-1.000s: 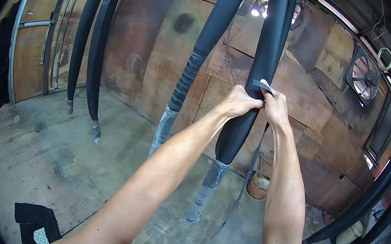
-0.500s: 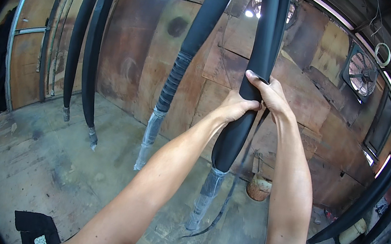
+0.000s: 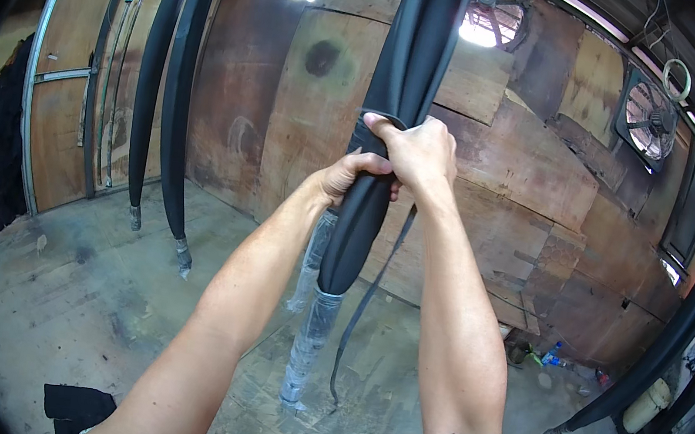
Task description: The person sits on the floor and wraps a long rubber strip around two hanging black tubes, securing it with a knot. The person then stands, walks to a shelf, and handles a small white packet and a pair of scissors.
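A long black fabric tube (image 3: 355, 240) hangs in front of me, bunched in lengthwise folds above my hands. Its lower end is wrapped in clear plastic (image 3: 312, 344) and stays off my grip. My left hand (image 3: 346, 177) is closed round the tube from the left, thumb across its front. Slightly higher, my right hand (image 3: 422, 157) is closed on it from the right, its thumb pressed at a dark band that crosses the tube. From below my right hand a thin black strap (image 3: 361, 315) dangles toward the floor. Most of my fingertips are hidden behind the tube.
Two more black tubes (image 3: 180, 98) hang at the left, and others (image 3: 651, 380) at the right. Behind stands a patched wooden wall (image 3: 240, 97) with fans (image 3: 648, 120). Black cloth (image 3: 76, 410) lies on the floor at lower left; a blue bottle (image 3: 553, 353) lies by the wall.
The held tube and both hands have shifted left in the view. Another hanging tube, apart at the left before, now lies mostly behind the held one. Both hands keep their grip.
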The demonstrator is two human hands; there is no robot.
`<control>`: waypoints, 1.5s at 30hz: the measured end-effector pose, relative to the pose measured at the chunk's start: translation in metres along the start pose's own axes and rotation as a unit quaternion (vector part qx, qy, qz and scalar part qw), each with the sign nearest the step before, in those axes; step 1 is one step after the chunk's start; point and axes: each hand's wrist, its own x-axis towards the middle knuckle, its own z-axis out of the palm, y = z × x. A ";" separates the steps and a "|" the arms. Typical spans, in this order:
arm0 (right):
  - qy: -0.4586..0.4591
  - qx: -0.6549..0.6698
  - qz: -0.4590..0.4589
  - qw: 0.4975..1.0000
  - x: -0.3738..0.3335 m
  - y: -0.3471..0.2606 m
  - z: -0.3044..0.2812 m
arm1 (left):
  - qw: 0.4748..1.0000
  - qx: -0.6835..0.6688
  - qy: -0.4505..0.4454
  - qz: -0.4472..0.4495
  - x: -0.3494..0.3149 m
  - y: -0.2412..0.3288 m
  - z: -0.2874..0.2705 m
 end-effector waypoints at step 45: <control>-0.145 0.359 -0.087 0.918 0.093 0.118 0.009 | 0.719 0.583 0.373 0.062 -0.029 0.018 -0.001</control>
